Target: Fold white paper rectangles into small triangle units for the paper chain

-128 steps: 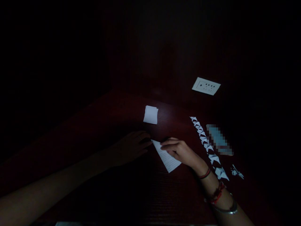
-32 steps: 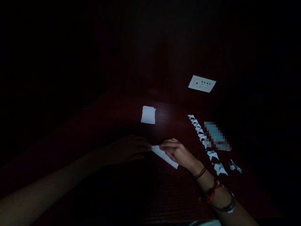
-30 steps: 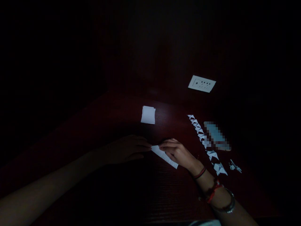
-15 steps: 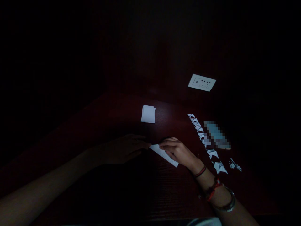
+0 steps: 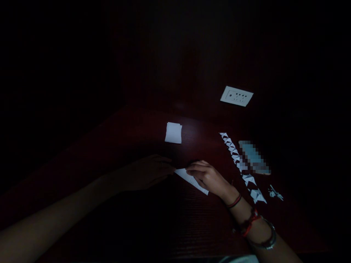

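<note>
A white paper [image 5: 197,183] folded into a triangle lies on the dark red table, its narrow corner toward the left. My right hand [image 5: 208,178] presses down on its upper part with bent fingers, thumb and fingertips together on the paper. In deep shadow, my left hand [image 5: 149,171] lies low with its fingers stretched out, the forefinger tip touching the left corner of the paper. Its thumb is below, hard to make out in the dark.
A stack of white paper squares [image 5: 173,133] lies beyond my hands. To the right are a row of folded paper pieces [image 5: 233,151], a blurred phone-like object [image 5: 255,157] and a small white tangle [image 5: 275,193]. A socket plate [image 5: 237,96] is on the back wall.
My left thumb has drawn slightly nearer to the fingers. The whole view has shifted a little; the right hand and the folded paper stay together as before.
</note>
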The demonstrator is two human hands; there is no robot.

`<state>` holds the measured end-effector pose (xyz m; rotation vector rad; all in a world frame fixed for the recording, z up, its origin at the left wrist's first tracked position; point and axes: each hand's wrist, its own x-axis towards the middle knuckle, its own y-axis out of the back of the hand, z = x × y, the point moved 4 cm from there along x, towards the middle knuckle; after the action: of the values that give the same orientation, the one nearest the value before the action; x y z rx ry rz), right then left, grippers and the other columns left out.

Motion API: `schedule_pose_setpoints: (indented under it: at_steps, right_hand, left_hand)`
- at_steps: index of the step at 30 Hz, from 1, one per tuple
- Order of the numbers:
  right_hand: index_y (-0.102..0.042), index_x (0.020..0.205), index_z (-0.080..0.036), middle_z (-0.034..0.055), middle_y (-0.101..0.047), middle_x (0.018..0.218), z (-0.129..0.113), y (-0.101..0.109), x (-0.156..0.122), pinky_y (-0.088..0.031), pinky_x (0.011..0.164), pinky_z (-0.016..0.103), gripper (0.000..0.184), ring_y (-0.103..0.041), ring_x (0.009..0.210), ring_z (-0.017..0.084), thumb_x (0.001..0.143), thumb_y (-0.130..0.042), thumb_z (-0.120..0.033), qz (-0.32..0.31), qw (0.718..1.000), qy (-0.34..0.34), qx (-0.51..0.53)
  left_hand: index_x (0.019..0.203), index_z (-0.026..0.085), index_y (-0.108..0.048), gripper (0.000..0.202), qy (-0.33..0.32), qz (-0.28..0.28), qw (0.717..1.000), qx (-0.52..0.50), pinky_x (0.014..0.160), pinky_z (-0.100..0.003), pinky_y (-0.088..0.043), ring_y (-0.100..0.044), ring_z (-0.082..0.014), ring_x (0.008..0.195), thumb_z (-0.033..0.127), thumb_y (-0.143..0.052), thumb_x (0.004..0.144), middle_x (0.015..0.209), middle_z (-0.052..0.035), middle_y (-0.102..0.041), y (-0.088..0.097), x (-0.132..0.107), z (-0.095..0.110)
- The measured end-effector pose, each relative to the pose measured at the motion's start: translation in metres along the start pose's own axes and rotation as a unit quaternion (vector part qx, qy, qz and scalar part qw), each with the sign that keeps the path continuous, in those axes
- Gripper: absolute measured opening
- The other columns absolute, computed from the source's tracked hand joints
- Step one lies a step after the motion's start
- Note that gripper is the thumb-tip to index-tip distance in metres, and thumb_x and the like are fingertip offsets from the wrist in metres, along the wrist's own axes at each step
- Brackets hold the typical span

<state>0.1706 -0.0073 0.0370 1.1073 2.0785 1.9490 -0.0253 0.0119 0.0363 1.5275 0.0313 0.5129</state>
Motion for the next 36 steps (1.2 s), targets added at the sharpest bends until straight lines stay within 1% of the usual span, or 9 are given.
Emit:
schedule_pose_setpoints:
  at_steps: [4, 9, 14, 18, 22, 25, 29, 33, 36]
  right_hand:
    - [-0.061, 0.096, -0.016, 0.0050, -0.063, 0.099, 0.000, -0.001, 0.001, -0.043, 0.083, 0.034, 0.022, -0.054, 0.095, 0.017, 0.083, -0.045, -0.010, -0.014, 1.000, 0.006, -0.011]
    - [-0.060, 0.098, -0.016, 0.0060, -0.062, 0.100, -0.002, -0.001, 0.002, -0.041, 0.084, 0.035, 0.023, -0.053, 0.096, 0.018, 0.082, -0.045, -0.009, -0.032, 0.999, 0.004, -0.033]
    - [-0.060, 0.097, -0.016, 0.0056, -0.062, 0.100, -0.003, 0.001, 0.003, -0.038, 0.085, 0.034, 0.026, -0.052, 0.096, 0.017, 0.080, -0.044, -0.005, -0.038, 0.999, -0.011, -0.031]
    - [-0.059, 0.098, -0.015, 0.0046, -0.061, 0.101, -0.004, 0.002, 0.006, -0.036, 0.086, 0.033, 0.029, -0.050, 0.094, 0.017, 0.077, -0.045, -0.001, -0.060, 0.998, -0.027, -0.024]
    - [-0.057, 0.104, -0.017, 0.0039, -0.060, 0.098, -0.006, 0.003, 0.009, -0.033, 0.086, 0.032, 0.034, -0.048, 0.094, 0.017, 0.077, -0.045, -0.001, -0.078, 0.996, -0.038, -0.034]
    - [-0.053, 0.114, -0.021, 0.0038, -0.059, 0.096, -0.006, 0.001, 0.012, -0.033, 0.085, 0.032, 0.039, -0.047, 0.093, 0.017, 0.080, -0.044, -0.003, -0.088, 0.995, -0.036, -0.043]
    - [-0.051, 0.116, -0.023, 0.0039, -0.057, 0.094, -0.005, -0.001, 0.015, -0.032, 0.082, 0.032, 0.041, -0.046, 0.091, 0.017, 0.080, -0.046, -0.004, -0.102, 0.992, -0.037, -0.057]
    - [-0.050, 0.119, -0.025, 0.0028, -0.056, 0.097, -0.006, 0.000, 0.017, -0.031, 0.084, 0.031, 0.044, -0.045, 0.094, 0.016, 0.080, -0.046, -0.004, -0.112, 0.991, -0.041, -0.060]
    - [-0.049, 0.120, -0.025, 0.0025, -0.057, 0.097, -0.006, 0.001, 0.017, -0.030, 0.084, 0.031, 0.046, -0.045, 0.093, 0.016, 0.080, -0.045, -0.002, -0.112, 0.991, -0.047, -0.061]
  left_hand:
    - [0.117, 0.022, -0.048, 0.029, -0.017, 0.020, 0.999, 0.032, 0.094, -0.036, -0.030, -0.046, -0.0201, 0.109, 0.025, -0.040, 0.090, 0.116, -0.0039, -0.055, -0.008, 0.004, 0.004]
    - [0.120, 0.020, -0.046, 0.031, -0.022, 0.021, 0.997, 0.076, 0.091, -0.036, -0.031, -0.043, -0.0216, 0.110, 0.023, -0.042, 0.089, 0.117, -0.0057, -0.053, -0.013, 0.009, 0.009]
    - [0.118, 0.024, -0.048, 0.029, -0.006, 0.007, 0.996, 0.084, 0.092, -0.036, -0.029, -0.043, -0.0207, 0.110, 0.025, -0.043, 0.089, 0.115, -0.0017, -0.055, -0.012, 0.009, 0.010]
    - [0.117, 0.026, -0.049, 0.029, 0.033, 0.009, 0.997, 0.075, 0.092, -0.036, -0.028, -0.047, -0.0190, 0.106, 0.026, -0.042, 0.089, 0.112, -0.0003, -0.057, -0.010, 0.008, 0.012]
    - [0.116, 0.025, -0.049, 0.028, 0.047, -0.015, 0.997, 0.053, 0.093, -0.037, -0.029, -0.046, -0.0196, 0.108, 0.024, -0.043, 0.089, 0.114, -0.0009, -0.056, -0.006, 0.008, 0.017]
    - [0.113, 0.022, -0.051, 0.026, 0.071, -0.015, 0.997, 0.029, 0.090, -0.038, -0.036, -0.048, -0.0198, 0.105, 0.026, -0.045, 0.088, 0.113, -0.0036, -0.054, 0.001, 0.010, 0.017]
    - [0.110, 0.014, -0.049, 0.027, 0.090, -0.009, 0.996, 0.023, 0.078, -0.038, -0.047, -0.054, -0.0188, 0.092, 0.029, -0.048, 0.087, 0.110, -0.0081, -0.051, 0.008, 0.013, 0.016]
    - [0.110, 0.014, -0.049, 0.027, 0.092, -0.011, 0.995, 0.024, 0.077, -0.038, -0.047, -0.054, -0.0187, 0.092, 0.028, -0.048, 0.087, 0.109, -0.0082, -0.051, 0.008, 0.012, 0.019]
    - [0.112, 0.015, -0.049, 0.028, 0.096, -0.014, 0.995, 0.029, 0.083, -0.041, -0.043, -0.052, -0.0206, 0.097, 0.027, -0.048, 0.087, 0.111, -0.0081, -0.052, 0.007, 0.009, 0.023]
